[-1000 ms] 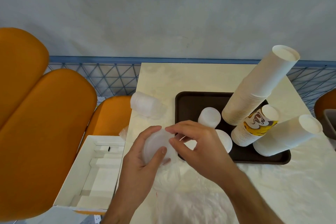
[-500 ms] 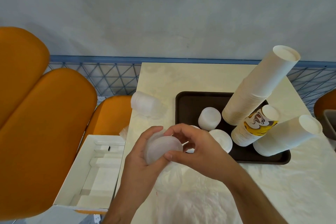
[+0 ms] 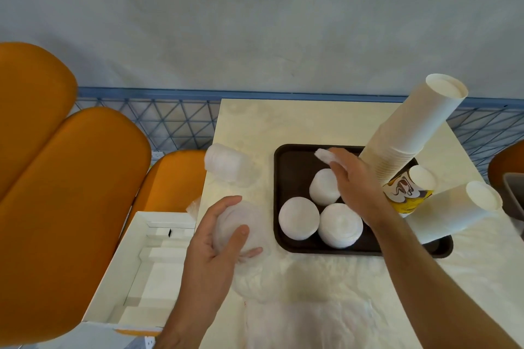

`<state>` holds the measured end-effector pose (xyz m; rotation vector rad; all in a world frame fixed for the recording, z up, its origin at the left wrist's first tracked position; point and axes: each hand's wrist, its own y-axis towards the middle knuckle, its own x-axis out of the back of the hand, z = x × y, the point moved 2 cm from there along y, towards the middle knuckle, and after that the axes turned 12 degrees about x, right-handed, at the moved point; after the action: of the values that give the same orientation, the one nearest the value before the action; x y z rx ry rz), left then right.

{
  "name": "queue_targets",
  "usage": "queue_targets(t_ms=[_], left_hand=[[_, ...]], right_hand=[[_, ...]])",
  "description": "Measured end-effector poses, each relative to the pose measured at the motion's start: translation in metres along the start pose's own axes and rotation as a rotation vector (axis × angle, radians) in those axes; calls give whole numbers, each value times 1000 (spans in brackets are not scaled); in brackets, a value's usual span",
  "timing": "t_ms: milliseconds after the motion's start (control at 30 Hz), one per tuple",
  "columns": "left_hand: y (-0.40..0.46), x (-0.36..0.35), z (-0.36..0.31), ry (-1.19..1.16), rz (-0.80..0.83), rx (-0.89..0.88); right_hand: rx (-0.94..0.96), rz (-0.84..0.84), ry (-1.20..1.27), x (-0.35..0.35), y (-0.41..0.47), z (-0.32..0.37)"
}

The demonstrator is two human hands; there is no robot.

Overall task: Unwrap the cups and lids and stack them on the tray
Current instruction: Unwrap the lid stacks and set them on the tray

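Observation:
My left hand (image 3: 217,238) grips a stack of translucent lids (image 3: 241,222) still in its plastic wrap, just left of the dark tray (image 3: 286,161). Over the tray, my right hand (image 3: 351,181) holds a small bunch of white lids (image 3: 323,154) at its fingertips. Three white lid stacks (image 3: 299,218) stand on the tray's left part. A tall stack of white cups (image 3: 411,133), a printed cup stack (image 3: 408,190) and another white cup stack (image 3: 459,212) lean on the tray's right side. Another wrapped lid pack (image 3: 226,163) lies at the table's left edge.
Crumpled clear plastic wrap (image 3: 306,300) covers the near part of the cream table (image 3: 283,122). An open white cardboard box (image 3: 141,269) sits left of the table, beside orange chairs (image 3: 71,193). A blue mesh railing (image 3: 175,125) runs behind.
My right hand left the wrapped stack and moved out over the tray's far side with a few lids. My left hand stayed put with the wrapped stack.

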<state>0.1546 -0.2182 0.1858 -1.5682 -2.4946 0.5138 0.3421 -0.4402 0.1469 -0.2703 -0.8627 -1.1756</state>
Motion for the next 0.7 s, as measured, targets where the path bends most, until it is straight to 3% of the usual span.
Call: queue_targets(t_ms=[133,267,500,700], left_hand=[[0,2,4,8,8,-2],[2,4,6,13,2,-2],[4,3,5,-19,14,4],[4,1,5,-14,23,15]], right_hand=[[24,21,-166,-15,6,-33],[-26,157,-306,-30,2,-46],[-158,233,-310,-35,-8,-50],[-165,237,-337,-33,-8,-49]])
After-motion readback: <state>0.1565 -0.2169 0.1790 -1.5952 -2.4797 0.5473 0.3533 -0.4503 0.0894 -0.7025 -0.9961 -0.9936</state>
